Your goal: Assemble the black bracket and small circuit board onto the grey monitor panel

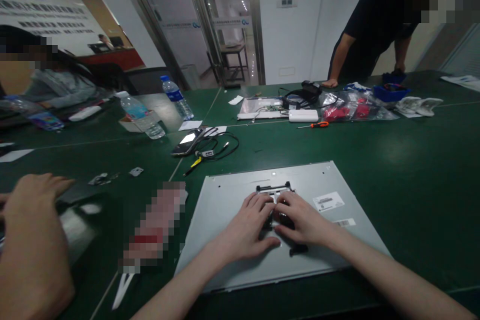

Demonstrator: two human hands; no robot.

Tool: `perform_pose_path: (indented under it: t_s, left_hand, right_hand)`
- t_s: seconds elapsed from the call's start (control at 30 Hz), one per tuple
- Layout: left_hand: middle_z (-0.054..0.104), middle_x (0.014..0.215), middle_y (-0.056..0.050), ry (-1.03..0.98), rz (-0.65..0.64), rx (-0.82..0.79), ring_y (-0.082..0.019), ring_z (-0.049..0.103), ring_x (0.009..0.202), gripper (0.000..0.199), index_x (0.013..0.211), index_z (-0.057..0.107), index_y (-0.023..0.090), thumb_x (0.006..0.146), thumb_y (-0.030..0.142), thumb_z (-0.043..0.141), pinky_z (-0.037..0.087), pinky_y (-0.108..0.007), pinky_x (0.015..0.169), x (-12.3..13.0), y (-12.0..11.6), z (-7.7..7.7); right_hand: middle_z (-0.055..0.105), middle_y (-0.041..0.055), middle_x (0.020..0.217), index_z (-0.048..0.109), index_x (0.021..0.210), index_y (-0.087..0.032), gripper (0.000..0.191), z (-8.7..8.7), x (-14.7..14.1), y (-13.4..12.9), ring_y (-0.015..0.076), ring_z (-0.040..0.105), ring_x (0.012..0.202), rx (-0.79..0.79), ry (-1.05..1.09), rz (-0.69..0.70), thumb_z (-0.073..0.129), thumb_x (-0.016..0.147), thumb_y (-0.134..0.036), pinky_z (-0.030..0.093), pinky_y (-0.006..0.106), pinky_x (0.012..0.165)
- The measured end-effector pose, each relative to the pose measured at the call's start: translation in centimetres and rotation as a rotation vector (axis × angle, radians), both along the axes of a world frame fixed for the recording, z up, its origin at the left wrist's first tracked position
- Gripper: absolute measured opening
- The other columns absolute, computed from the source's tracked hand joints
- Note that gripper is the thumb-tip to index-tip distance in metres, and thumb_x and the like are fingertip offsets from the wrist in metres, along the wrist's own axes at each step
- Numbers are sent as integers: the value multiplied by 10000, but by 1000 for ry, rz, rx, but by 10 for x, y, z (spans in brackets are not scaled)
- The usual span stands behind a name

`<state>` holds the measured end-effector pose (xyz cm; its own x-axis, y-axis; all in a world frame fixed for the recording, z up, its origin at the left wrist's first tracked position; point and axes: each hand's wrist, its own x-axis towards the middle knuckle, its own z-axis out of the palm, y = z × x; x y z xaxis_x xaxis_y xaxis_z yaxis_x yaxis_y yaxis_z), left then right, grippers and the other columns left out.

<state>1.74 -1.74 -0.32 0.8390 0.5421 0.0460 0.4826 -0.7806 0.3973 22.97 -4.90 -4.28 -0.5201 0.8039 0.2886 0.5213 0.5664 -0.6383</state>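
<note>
A flat grey metal panel [213,210] lies on the green table in front of me, with white labels [328,201] on its right part. At its middle sits a black bracket [273,187], largely covered by my hands; its lower end [299,250] shows below them. My left hand [249,225] has its fingers bent over the bracket's left side, the thumb stretched out over the panel. From the right, my right hand [302,217] curls its fingers and thumb around a dark part of the same bracket. The fingertips nearly meet, and what lies beneath them is hidden.
Left of the panel lies a hand fan [159,225], near another person's arm [35,245]. Beyond are a phone [188,141] with cables, water bottles [140,115], an orange screwdriver [318,124], and plastic bags [356,107]. A person in black [369,25] leans on the far edge.
</note>
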Motion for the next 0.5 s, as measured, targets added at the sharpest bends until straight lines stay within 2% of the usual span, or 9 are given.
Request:
perform_pose_path:
  t_s: [0.27,0.5]
  left_hand:
    - [537,1343,-110,-42,-12,-11,-352,449,1309,568,1299,512,245,811,394,762,279,-602,1171,0,1,0]
    - [573,1291,-93,-79,-22,-15,-318,498,1248,398,1267,523,259,911,363,668,328,-567,1137,1,4,0]
  right_hand:
    - [558,85,1163,567,1012,-212,239,0,0,0,263,524,1086,6,-9,-9,716,825,-204,481,447,930]
    - [559,88,1167,562,1028,-209,244,0,-1,0,260,524,1078,12,-27,-8,703,830,-183,480,430,920]
